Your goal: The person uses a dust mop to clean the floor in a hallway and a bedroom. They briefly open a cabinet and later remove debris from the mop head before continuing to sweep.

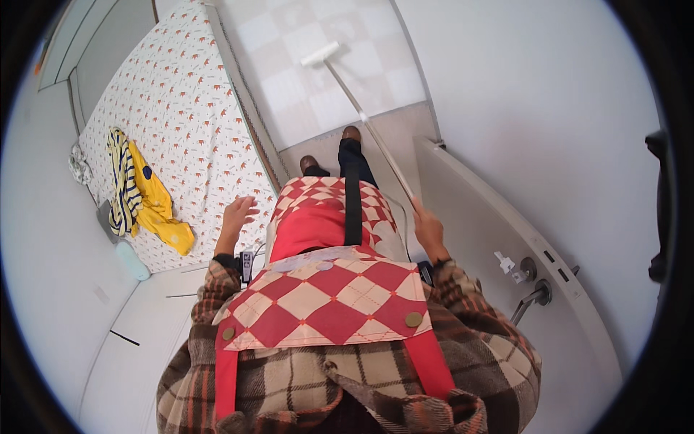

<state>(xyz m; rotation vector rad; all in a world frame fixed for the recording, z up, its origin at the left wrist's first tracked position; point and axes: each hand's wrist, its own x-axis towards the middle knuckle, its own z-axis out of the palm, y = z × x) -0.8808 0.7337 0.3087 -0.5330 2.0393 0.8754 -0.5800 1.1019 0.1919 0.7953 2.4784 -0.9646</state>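
Note:
My right hand (428,230) is closed around the upper end of a long pole. The pole belongs to a floor mop (374,130), which slants away over the floor. Its white roller-like head (321,53) rests on a pale checkered floor mat (298,108). On the other side, my left hand (237,216) holds nothing, its fingers apart and slightly bent. Below that hand is the near edge of a bed with a white sheet (200,163) printed with small orange animals.
Yellow clothing (157,200) and a striped navy garment (123,179) lie on the bed, near a light-blue oblong item (132,260). At right, an open door (504,238) with a lever handle (534,298) stands close to my arm. A white wall (520,108) borders the mat.

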